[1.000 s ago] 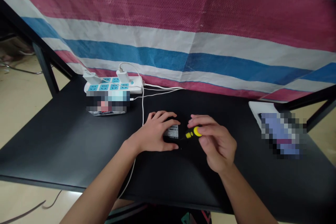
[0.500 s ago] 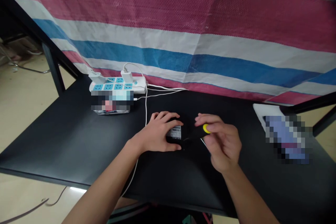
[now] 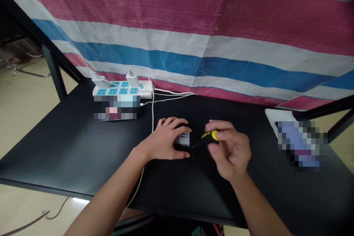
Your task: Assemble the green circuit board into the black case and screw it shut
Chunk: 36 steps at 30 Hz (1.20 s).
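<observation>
A small black box (image 3: 180, 149) with a white printed label (image 3: 183, 139) lies on the black table (image 3: 80, 147). My left hand (image 3: 166, 140) holds it down, thumb along its near side and fingers over its far side, covering much of it. In my right hand (image 3: 231, 147), the fingers and thumb grip a screwdriver (image 3: 210, 137) with a black and yellow handle. Its thin shaft points left toward the box's right edge. Whether the tip touches the box, I cannot tell.
Behind my left hand stands a white power strip (image 3: 148, 90) with chargers plugged in. A blurred-out packet (image 3: 118, 110) sits before it. One white cable (image 3: 153, 114) runs past my left wrist. Another blurred-out item (image 3: 298, 147) lies on the right. Striped sheeting (image 3: 193, 40) hangs behind the table.
The screwdriver handle has turned in my right fingers, and more of its yellow shows. My right hand has shifted slightly left. My left hand stays on the box.
</observation>
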{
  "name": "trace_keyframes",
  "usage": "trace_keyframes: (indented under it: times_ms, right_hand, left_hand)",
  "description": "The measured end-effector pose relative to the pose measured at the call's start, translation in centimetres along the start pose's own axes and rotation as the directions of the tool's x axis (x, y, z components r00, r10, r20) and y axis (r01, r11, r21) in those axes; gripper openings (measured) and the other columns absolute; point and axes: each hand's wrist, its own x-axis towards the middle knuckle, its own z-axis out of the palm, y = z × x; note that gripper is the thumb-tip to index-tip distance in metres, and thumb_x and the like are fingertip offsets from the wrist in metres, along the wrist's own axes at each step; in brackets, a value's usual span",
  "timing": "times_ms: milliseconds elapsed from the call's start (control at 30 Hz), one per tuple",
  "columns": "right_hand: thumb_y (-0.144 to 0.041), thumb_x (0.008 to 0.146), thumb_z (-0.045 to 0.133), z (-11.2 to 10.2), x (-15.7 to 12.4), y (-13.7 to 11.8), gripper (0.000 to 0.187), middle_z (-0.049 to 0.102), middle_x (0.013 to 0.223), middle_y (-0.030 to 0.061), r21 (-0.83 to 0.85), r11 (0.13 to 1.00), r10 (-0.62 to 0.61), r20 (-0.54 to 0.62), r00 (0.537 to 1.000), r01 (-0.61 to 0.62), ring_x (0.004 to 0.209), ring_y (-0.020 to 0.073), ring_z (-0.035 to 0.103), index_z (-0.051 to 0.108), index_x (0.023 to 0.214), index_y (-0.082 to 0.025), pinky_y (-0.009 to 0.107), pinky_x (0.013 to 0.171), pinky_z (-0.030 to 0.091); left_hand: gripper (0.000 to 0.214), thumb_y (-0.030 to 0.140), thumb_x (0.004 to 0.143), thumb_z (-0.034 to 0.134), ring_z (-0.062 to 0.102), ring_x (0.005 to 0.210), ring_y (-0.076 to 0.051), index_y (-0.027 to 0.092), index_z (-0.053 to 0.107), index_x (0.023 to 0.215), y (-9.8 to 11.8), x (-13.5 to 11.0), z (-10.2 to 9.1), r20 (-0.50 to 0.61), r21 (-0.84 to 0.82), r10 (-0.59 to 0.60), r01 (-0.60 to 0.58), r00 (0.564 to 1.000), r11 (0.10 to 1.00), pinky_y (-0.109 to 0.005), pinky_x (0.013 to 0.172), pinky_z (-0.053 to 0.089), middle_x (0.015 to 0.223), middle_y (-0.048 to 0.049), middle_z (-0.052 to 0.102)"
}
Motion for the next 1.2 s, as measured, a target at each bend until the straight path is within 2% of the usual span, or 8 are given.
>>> trace_keyframes:
  times_ms: [167,300,400,533,667,767,1067,1200]
  right_hand:
    - [-0.025,0.101,0.062,0.04,0.08,-0.01,0.026,0.071,0.120,0.0084,0.008,1.000,0.027,0.019,0.999,-0.027,0.114,0.0282,0.069,0.068,0.126,-0.031,0.057,0.103,0.058]
    - [-0.027,0.090,0.080,0.03,0.00,0.25,0.037,0.070,0.114,0.0063,-0.056,0.998,-0.031,-0.035,0.999,0.029,0.108,0.0274,0.069,0.069,0.125,-0.032,0.058,0.104,0.059]
    - [-0.026,0.101,0.063,0.16,-0.19,0.30,0.032,0.071,0.131,0.0097,0.009,0.999,0.038,0.037,0.999,-0.038,0.125,0.0308,0.069,0.068,0.132,-0.032,0.060,0.106,0.059]
    - [-0.019,0.097,0.070,0.35,-0.36,0.11,0.038,0.071,0.123,0.0070,-0.006,1.000,0.031,0.001,1.000,-0.031,0.117,0.0276,0.070,0.068,0.132,-0.033,0.060,0.110,0.057]
    - [-0.017,0.103,0.056,0.28,-0.29,-0.01,0.032,0.072,0.127,0.0087,0.041,0.998,0.046,0.022,0.999,-0.047,0.122,0.0277,0.070,0.068,0.130,-0.030,0.059,0.109,0.057]
    - [-0.015,0.095,0.072,0.17,-0.19,0.05,0.036,0.071,0.117,0.0054,0.020,1.000,0.010,-0.026,1.000,-0.010,0.113,0.0255,0.069,0.069,0.127,-0.031,0.056,0.110,0.057]
    - [-0.025,0.097,0.070,-0.08,0.28,-0.31,0.030,0.073,0.119,0.0077,0.064,0.998,0.017,0.039,0.999,-0.020,0.118,0.0293,0.071,0.070,0.127,-0.030,0.061,0.112,0.056]
    - [-0.015,0.093,0.070,-0.19,0.29,-0.42,0.034,0.074,0.116,0.0067,0.041,0.998,-0.041,0.053,0.998,0.039,0.114,0.0273,0.072,0.070,0.125,-0.028,0.061,0.114,0.054]
  left_hand:
    - [0.079,0.062,0.079,0.091,0.047,0.149,-0.042,0.033,0.064,0.147,0.12,-0.01,-0.06,-0.001,0.004,-0.003,0.003,1.000,1.000,-0.060,0.118,0.036,0.166,-0.0088,0.052]
    - [0.079,0.063,0.079,0.090,0.047,0.149,-0.043,0.034,0.065,0.147,0.06,-0.03,0.02,-0.004,-0.004,-0.005,0.005,1.000,1.000,-0.061,0.119,0.036,0.165,-0.0087,0.053]
    - [0.079,0.063,0.078,0.091,0.047,0.148,-0.043,0.034,0.064,0.147,-0.02,-0.02,0.07,-0.006,0.001,-0.003,0.003,1.000,1.000,-0.061,0.119,0.036,0.165,-0.0085,0.052]
    - [0.079,0.063,0.079,0.091,0.048,0.149,-0.042,0.033,0.064,0.146,0.00,0.04,0.00,-0.004,0.010,-0.003,0.003,1.000,1.000,-0.060,0.117,0.037,0.166,-0.0089,0.053]
    - [0.079,0.063,0.078,0.091,0.048,0.149,-0.042,0.033,0.064,0.146,0.08,0.03,-0.09,-0.001,0.011,-0.003,0.003,1.000,1.000,-0.060,0.117,0.037,0.166,-0.0090,0.052]
    - [0.078,0.063,0.078,0.091,0.047,0.149,-0.042,0.033,0.065,0.146,0.07,-0.03,-0.04,0.003,0.009,-0.006,0.006,1.000,1.000,-0.060,0.117,0.037,0.166,-0.0083,0.053]
    - [0.078,0.062,0.079,0.091,0.046,0.150,-0.042,0.033,0.064,0.147,-0.07,0.01,0.03,0.002,0.006,-0.005,0.005,1.000,1.000,-0.059,0.118,0.035,0.167,-0.0089,0.052]
    - [0.078,0.062,0.080,0.090,0.047,0.150,-0.041,0.033,0.064,0.146,-0.02,-0.03,-0.05,0.001,0.007,0.002,-0.002,1.000,1.000,-0.059,0.118,0.035,0.166,-0.0088,0.052]
